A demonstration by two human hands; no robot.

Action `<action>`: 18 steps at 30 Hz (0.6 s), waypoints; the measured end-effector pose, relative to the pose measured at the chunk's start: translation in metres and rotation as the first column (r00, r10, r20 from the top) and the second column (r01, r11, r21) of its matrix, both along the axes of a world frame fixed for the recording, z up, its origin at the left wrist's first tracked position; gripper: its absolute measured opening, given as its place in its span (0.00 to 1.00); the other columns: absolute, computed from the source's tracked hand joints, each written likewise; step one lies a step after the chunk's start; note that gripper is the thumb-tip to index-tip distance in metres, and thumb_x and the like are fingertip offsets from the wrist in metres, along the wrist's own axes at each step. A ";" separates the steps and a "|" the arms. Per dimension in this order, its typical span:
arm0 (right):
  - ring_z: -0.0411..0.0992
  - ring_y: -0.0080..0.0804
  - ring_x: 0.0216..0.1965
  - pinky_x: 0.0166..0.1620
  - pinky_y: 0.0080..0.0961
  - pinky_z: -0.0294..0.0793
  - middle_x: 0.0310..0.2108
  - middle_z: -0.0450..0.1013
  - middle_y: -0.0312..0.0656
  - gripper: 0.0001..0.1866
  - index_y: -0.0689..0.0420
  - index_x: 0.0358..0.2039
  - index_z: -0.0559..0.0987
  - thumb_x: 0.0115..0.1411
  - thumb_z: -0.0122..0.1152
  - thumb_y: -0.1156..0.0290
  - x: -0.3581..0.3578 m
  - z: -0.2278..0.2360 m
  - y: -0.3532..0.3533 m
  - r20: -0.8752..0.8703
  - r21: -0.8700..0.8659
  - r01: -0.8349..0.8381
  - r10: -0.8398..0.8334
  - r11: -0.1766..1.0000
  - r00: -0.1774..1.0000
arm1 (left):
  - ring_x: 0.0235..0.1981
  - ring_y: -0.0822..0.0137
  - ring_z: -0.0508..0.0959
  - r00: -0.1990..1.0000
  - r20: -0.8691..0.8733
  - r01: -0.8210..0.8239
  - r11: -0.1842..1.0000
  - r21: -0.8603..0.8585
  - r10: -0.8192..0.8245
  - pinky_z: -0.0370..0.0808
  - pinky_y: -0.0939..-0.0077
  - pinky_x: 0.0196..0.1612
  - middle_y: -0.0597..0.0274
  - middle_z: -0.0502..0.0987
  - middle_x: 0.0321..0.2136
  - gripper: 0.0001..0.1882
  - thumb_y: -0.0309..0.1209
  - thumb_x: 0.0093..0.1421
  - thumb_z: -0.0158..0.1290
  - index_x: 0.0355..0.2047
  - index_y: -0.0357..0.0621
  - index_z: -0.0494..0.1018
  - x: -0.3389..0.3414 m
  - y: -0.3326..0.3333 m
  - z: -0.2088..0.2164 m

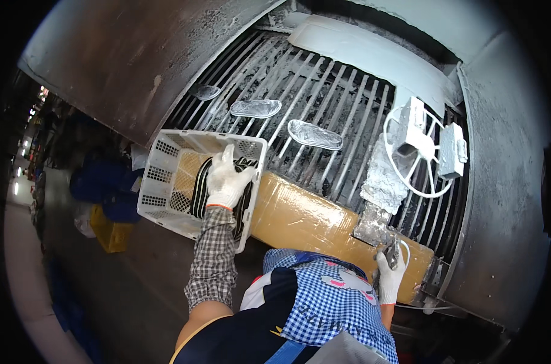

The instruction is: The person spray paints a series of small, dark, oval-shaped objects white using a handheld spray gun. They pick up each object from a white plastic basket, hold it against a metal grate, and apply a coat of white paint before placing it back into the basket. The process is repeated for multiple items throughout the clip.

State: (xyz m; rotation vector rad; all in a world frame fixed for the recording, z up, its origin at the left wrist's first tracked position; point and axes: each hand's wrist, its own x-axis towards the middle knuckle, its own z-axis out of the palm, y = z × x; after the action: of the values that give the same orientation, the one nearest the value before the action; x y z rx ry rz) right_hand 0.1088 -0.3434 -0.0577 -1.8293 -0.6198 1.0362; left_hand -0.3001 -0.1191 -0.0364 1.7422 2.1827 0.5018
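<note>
My left hand (225,182), in a white knitted glove, is over the striped black-and-white pieces (201,193) inside a white plastic basket (156,208). Its fingers look apart; whether they touch the pieces I cannot tell. At the lower right, my gloved right hand (389,279) is closed around a small metal spray gun (392,255) with a pale hose looping beside it. Ahead of me, two shiny grey sole-shaped pieces, one nearer (315,134) and one farther left (255,109), lie apart on the metal bars (348,115). A third sole-shaped piece (204,92) lies at the far left.
A white-coated spoked wheel (403,173) bearing two blocky pieces stands at the right of the bars. A tape-covered box (305,212) runs along the front edge. Grimy booth walls (500,182) rise on both sides. A yellow crate (108,230) is at the left.
</note>
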 end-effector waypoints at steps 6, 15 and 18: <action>0.64 0.16 0.19 0.22 0.19 0.64 0.28 0.70 0.29 0.22 0.59 0.59 0.78 0.65 0.65 0.74 0.008 -0.002 -0.013 -0.009 -0.020 -0.013 0.013 1.000 1.000 | 0.67 0.39 0.72 0.998 -0.068 0.000 0.979 -0.202 -0.014 0.71 0.53 0.69 0.35 0.64 0.70 0.55 0.55 0.54 0.66 0.77 0.49 0.58 -0.009 0.009 -0.041; 0.66 0.13 0.29 0.32 0.16 0.68 0.36 0.74 0.28 0.29 0.59 0.68 0.76 0.66 0.62 0.76 0.051 0.002 -0.054 0.036 0.007 -0.001 0.000 1.000 0.999 | 0.67 0.41 0.70 0.981 -0.118 0.123 0.967 -0.221 -0.151 0.70 0.58 0.70 0.35 0.68 0.66 0.50 0.42 0.45 0.72 0.70 0.47 0.69 -0.033 0.004 -0.056; 0.59 0.12 0.18 0.20 0.18 0.59 0.31 0.73 0.28 0.29 0.56 0.69 0.76 0.66 0.61 0.74 0.064 0.014 -0.070 -0.038 -0.053 0.084 -0.086 0.995 0.996 | 0.59 0.40 0.76 0.969 -0.181 0.128 0.969 -0.212 -0.168 0.75 0.55 0.64 0.35 0.74 0.58 0.46 0.45 0.46 0.72 0.66 0.47 0.72 -0.019 0.008 -0.048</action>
State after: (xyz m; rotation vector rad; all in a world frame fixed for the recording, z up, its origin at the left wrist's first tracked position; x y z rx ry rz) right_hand 0.1732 -0.4130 -0.0433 -1.8586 -0.4907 1.0377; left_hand -0.3187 -0.1113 -0.0843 1.8940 2.1220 0.0719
